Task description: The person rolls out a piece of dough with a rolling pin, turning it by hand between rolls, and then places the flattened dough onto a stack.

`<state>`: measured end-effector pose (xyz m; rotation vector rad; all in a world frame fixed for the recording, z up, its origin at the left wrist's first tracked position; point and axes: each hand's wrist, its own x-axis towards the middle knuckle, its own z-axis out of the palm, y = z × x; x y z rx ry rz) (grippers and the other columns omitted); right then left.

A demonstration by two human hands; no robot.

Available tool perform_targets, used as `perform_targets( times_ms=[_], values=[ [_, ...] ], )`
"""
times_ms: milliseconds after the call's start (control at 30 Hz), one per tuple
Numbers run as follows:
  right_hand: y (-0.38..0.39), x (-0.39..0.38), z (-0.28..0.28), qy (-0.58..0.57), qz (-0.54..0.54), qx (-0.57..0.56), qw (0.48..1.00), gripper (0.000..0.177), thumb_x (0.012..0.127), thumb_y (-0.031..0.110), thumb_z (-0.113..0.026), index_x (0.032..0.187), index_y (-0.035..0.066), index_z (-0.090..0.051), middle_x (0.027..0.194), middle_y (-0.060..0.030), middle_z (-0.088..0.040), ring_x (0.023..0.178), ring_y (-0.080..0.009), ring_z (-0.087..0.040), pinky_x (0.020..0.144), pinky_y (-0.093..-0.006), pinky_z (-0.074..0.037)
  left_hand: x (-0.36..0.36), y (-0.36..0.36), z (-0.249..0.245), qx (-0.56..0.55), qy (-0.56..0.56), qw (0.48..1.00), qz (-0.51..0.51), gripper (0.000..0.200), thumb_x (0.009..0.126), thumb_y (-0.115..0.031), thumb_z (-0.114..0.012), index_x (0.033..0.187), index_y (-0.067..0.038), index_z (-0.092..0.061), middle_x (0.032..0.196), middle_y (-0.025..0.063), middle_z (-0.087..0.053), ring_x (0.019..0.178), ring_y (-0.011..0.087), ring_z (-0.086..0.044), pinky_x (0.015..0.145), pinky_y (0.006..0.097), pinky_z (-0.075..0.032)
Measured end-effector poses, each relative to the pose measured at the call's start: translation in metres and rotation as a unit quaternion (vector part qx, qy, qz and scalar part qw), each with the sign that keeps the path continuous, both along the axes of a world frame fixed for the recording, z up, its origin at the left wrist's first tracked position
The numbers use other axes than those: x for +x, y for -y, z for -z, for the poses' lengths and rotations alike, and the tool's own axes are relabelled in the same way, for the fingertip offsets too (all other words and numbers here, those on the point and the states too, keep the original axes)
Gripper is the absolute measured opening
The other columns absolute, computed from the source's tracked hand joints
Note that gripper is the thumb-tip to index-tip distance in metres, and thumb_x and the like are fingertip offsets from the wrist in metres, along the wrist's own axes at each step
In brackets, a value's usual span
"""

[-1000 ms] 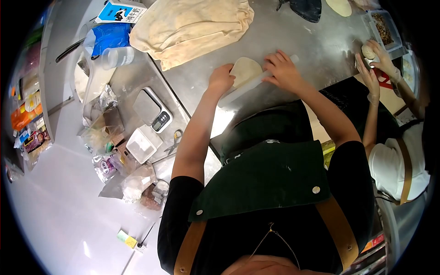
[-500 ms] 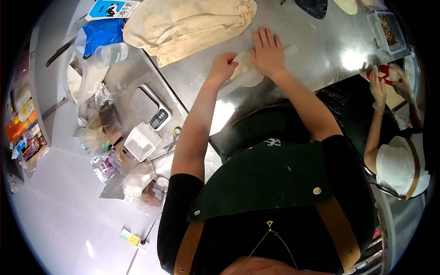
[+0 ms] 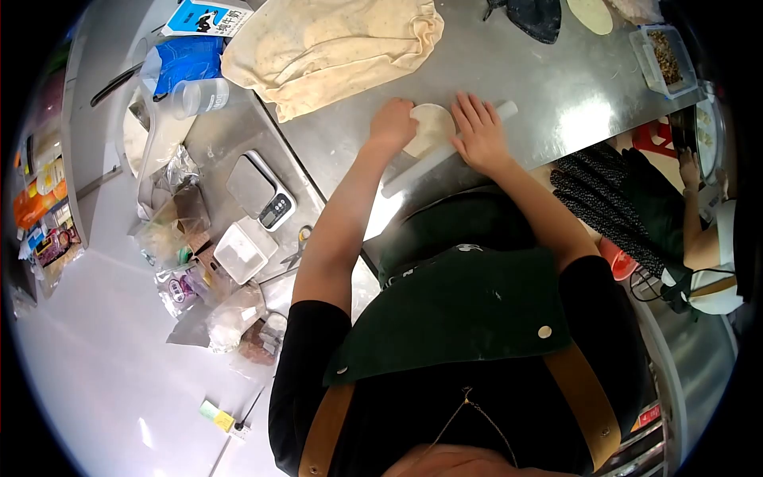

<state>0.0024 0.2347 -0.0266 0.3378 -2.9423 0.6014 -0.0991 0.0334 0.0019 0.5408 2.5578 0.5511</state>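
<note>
A thin round of dough (image 3: 432,132) lies on the steel table between my hands. My left hand (image 3: 393,125) pinches its left edge, fingers curled. A whitish rolling pin (image 3: 421,172) runs diagonally along the near side of the dough. My right hand (image 3: 482,139) rests flat over the pin's upper right part, fingers stretched forward. Beyond my hands sits a large cream cloth-like sheet (image 3: 334,52), folded and bulging.
Left of the table are a kitchen scale (image 3: 262,191), a white tub (image 3: 242,250), scissors (image 3: 299,245) and a clear cup (image 3: 200,97). A milk carton (image 3: 208,17) stands behind. At right are a box of filling (image 3: 666,60), another dough round (image 3: 590,14) and a co-worker's arm (image 3: 699,230).
The rolling pin has come back toward me, showing more of the dough. My right hand has drawn back with it. The co-worker at right has shifted farther toward the edge of view.
</note>
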Motion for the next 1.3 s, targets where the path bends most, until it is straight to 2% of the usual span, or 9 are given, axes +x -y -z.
perform_targets(
  times_ms=[133,233,400,600,700,800,1000,1067,1300],
  values=[
    [-0.032,0.033,-0.007,0.009,-0.097,0.013,0.995,0.047,0.075,0.029,-0.074,0.116,0.01,-0.06,0.14,-0.0134,-0.048,0.131,-0.0316,-0.044,0.113,-0.0511,-0.031,0.026,-0.011,-0.037,-0.065,-0.004,0.998,0.018,0.019,0.086,-0.012,-0.062,0.101,-0.001,-0.062,0.09,0.0204,-0.067,0.091,0.04,-0.063,0.081,0.0472,-0.049],
    [-0.046,0.035,-0.009,0.006,-0.144,0.01,0.99,0.04,0.07,0.025,-0.079,0.103,0.012,-0.061,0.129,-0.0102,-0.054,0.126,-0.0288,-0.048,0.113,-0.0497,-0.031,0.031,-0.007,-0.066,0.047,0.065,0.996,-0.037,0.021,0.084,-0.01,-0.063,0.104,-0.002,-0.062,0.095,0.0215,-0.066,0.094,0.0415,-0.062,0.083,0.0469,-0.05],
    [-0.051,0.018,-0.026,0.012,-0.142,0.003,0.99,0.036,0.069,0.025,-0.079,0.098,0.012,-0.061,0.121,-0.0083,-0.056,0.118,-0.0264,-0.051,0.113,-0.0494,-0.032,0.021,0.009,-0.035,-0.018,0.086,0.996,-0.031,0.023,0.081,-0.002,-0.062,0.104,-0.002,-0.062,0.096,0.0227,-0.067,0.097,0.0413,-0.062,0.082,0.0466,-0.05],
    [-0.025,-0.015,-0.012,0.009,-0.135,-0.015,0.991,0.039,0.076,0.035,-0.074,0.103,0.009,-0.063,0.122,-0.0114,-0.057,0.119,-0.0279,-0.051,0.112,-0.0485,-0.033,0.019,0.019,-0.023,-0.044,0.121,0.991,-0.025,0.023,0.083,-0.01,-0.066,0.104,-0.001,-0.063,0.101,0.0225,-0.067,0.095,0.0417,-0.062,0.082,0.0462,-0.049],
    [0.009,-0.029,-0.005,-0.025,0.035,0.021,0.999,0.037,0.083,0.035,-0.067,0.108,0.007,-0.063,0.13,-0.0151,-0.055,0.125,-0.0305,-0.048,0.111,-0.0501,-0.032,0.015,0.02,-0.014,-0.005,0.148,0.987,-0.06,0.024,0.083,-0.008,-0.064,0.107,-0.003,-0.065,0.101,0.0212,-0.068,0.096,0.0393,-0.063,0.082,0.0438,-0.05],
    [0.021,-0.018,0.003,-0.031,0.116,0.018,0.993,0.041,0.087,0.029,-0.061,0.12,0.005,-0.059,0.141,-0.0177,-0.048,0.135,-0.0323,-0.041,0.111,-0.0528,-0.03,0.014,0.026,-0.006,0.057,0.176,0.976,-0.119,0.024,0.084,-0.008,-0.064,0.108,-0.005,-0.067,0.101,0.018,-0.069,0.095,0.0349,-0.065,0.083,0.0405,-0.051],
    [0.034,-0.061,-0.004,0.042,0.124,0.062,0.989,0.057,0.089,0.03,-0.058,0.138,0.002,-0.047,0.153,-0.0191,-0.035,0.144,-0.033,-0.031,0.114,-0.0554,-0.024,0.002,0.029,0.023,0.183,0.219,0.943,-0.171,0.027,0.085,-0.008,-0.065,0.111,-0.004,-0.069,0.1,0.0144,-0.072,0.091,0.0256,-0.068,0.081,0.0346,-0.051],
    [0.036,-0.069,0.004,0.007,0.122,0.05,0.991,0.057,0.09,0.029,-0.058,0.139,0.002,-0.046,0.152,-0.019,-0.037,0.142,-0.034,-0.034,0.113,-0.0551,-0.027,-0.002,0.031,0.026,0.207,0.225,0.935,-0.177,0.024,0.084,-0.007,-0.065,0.107,-0.001,-0.07,0.095,0.0153,-0.072,0.088,0.024,-0.068,0.078,0.0335,-0.051],
    [0.03,-0.035,-0.003,0.052,0.092,0.102,0.989,0.059,0.093,0.032,-0.055,0.142,0.003,-0.041,0.152,-0.0194,-0.037,0.139,-0.0372,-0.036,0.112,-0.0539,-0.029,-0.001,0.027,0.006,0.115,0.179,0.97,-0.116,0.024,0.079,-0.014,-0.069,0.101,-0.004,-0.072,0.093,0.017,-0.071,0.085,0.0312,-0.067,0.078,0.0384,-0.051]
  ],
)
